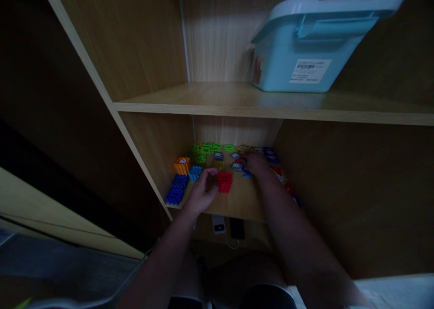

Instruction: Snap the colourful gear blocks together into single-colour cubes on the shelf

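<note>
On the lower shelf, my left hand (203, 190) curves beside a stack of red plastic pieces (224, 182), thumb and fingers apart. Whether the thumb touches the stack I cannot tell. My right hand (255, 162) reaches in among loose blue and grey pieces (236, 166), its fingers bent down and closed. A bit of red shows by its fingertips, too dim to make out. Left of my left hand are a light-blue stack (195, 173), an orange stack (182, 165) and dark-blue stacks (180, 181). Green pieces (199, 152) lie at the back.
Above stands an upper shelf (203, 106) holding a light-blue bin (305, 47) with a white rim. More dark-blue and red pieces (271, 156) lie along the right side. Below the shelf edge are a white device (219, 224) with a cable and a black phone-like object (237, 228).
</note>
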`<action>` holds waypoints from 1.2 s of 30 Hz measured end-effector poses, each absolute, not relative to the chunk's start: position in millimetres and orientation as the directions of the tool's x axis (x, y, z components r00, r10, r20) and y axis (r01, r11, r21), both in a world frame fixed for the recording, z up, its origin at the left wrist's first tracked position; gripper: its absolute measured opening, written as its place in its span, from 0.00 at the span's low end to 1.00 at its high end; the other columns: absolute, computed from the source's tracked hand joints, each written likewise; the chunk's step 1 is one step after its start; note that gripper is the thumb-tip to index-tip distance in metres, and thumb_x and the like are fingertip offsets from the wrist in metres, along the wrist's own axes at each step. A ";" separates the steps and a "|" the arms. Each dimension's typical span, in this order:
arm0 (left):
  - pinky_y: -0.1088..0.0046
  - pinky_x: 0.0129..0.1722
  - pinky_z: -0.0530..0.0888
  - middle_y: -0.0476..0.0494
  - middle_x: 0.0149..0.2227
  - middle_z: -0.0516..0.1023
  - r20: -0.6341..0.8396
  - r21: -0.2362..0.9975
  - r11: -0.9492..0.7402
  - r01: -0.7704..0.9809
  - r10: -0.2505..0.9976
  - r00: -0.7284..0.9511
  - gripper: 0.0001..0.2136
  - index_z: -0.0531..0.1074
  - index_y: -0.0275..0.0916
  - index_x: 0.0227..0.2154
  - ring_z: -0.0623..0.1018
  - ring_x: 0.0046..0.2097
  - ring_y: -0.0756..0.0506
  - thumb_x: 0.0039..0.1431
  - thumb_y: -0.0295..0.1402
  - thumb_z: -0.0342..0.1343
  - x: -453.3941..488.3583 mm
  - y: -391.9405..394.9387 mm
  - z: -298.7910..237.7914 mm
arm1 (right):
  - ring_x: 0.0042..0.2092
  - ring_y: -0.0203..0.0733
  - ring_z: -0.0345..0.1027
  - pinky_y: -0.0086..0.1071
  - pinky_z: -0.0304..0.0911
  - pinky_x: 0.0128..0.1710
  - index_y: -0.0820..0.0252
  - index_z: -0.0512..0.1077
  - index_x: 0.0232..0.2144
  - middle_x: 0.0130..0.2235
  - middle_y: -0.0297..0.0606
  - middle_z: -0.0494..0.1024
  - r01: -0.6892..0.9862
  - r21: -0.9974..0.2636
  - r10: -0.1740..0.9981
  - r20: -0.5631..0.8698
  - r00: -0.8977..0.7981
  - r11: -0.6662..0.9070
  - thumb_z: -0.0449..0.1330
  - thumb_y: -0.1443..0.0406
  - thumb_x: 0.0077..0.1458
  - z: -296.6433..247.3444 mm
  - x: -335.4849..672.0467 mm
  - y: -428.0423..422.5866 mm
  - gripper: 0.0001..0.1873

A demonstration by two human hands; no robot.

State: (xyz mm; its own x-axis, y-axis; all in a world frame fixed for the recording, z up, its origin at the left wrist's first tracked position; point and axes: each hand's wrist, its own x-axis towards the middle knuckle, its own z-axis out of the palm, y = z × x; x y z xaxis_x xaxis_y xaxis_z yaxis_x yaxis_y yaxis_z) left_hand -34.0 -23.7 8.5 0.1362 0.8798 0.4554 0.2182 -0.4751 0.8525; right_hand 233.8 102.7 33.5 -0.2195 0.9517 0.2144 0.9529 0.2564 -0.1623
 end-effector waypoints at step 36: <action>0.52 0.68 0.73 0.40 0.57 0.80 0.453 0.854 -0.475 0.213 0.879 0.145 0.17 0.71 0.44 0.55 0.80 0.61 0.39 0.64 0.28 0.60 -35.6 -22.2 5.9 | 0.62 0.64 0.73 0.47 0.64 0.63 0.73 0.79 0.59 0.63 0.70 0.75 0.999 -0.028 0.993 0.120 -0.014 0.018 0.62 0.45 0.68 34.7 231.0 105.9 0.35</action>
